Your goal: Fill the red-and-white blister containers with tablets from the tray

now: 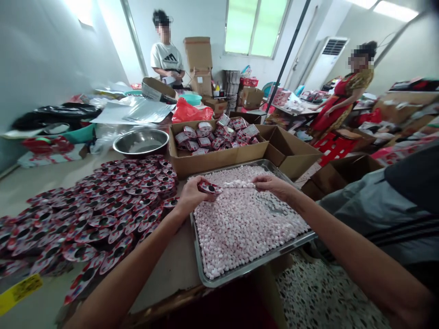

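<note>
The metal tray (255, 270) lies at a slant on the surface (154, 283), heaped with small white pieces (236, 228) that hide most of its bottom; a little bare metal shows toward its right side.

Above the tray's left edge, the left hand (192, 194) pinches a small package (210, 188), dark and red, between thumb and fingers. The fingers cover part of it, and its print is too small to read. Over the tray's far part, the right hand (270, 185) has thumb and fingertips pressed together at the right end of a row of white pieces (236, 184). The row reaches toward the package; what carries it, if anything, cannot be made out, nor can what lies between those fingertips.

Left of the tray spread many similar open packages (103, 221), crowded and overlapping, the outermost cut off by the frame's left edge. A yellow label (21, 293) at lower left is also cut off, its print blurred.

Just behind the tray, an open cardboard box (219, 160) holds wrapped packets (219, 135); its near wall hides the lower ones. Left of that box sits a steel bowl (141, 141). Right of the tray, a person in grey trousers (360, 196) is only partly in view.
</note>
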A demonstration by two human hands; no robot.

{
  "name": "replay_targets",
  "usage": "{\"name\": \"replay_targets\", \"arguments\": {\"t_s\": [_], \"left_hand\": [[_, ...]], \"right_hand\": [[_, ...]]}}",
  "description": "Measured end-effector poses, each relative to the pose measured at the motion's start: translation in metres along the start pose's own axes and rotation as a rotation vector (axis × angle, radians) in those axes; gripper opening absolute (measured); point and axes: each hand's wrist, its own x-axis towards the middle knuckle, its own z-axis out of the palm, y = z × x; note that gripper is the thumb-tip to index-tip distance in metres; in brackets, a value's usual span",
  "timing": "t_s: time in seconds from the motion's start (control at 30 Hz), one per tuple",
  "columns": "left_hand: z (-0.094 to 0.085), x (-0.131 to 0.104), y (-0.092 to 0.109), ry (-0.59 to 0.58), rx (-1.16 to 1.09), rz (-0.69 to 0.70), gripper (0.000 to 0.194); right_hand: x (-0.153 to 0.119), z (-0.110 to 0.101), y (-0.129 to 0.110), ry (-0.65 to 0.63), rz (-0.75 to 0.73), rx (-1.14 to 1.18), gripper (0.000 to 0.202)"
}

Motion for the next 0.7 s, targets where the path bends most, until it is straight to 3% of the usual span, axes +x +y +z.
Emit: {"name": "replay_targets", "arguments": {"t_s": [0.27, 0.47, 0.7], "left_hand": [[0.028, -0.009, 0.022, -0.174, -0.119, -0.043, 0.052], [0.036, -0.009, 0.018, -0.187, -0.109, -0.039, 0.051], [0.039, -0.016, 0.020, -0.170, -0.181, -0.059, 0.049]], "right_hand": [[0.003, -0.003, -0.068, -0.025, -0.085, -0.408, 0.023], [-0.005, -0.002, -0.116, 0.069, -0.072, -0.977, 0.024], [-0.022, 0.020, -0.157, 0.079, -0.126, -1.204, 0.024]]}}
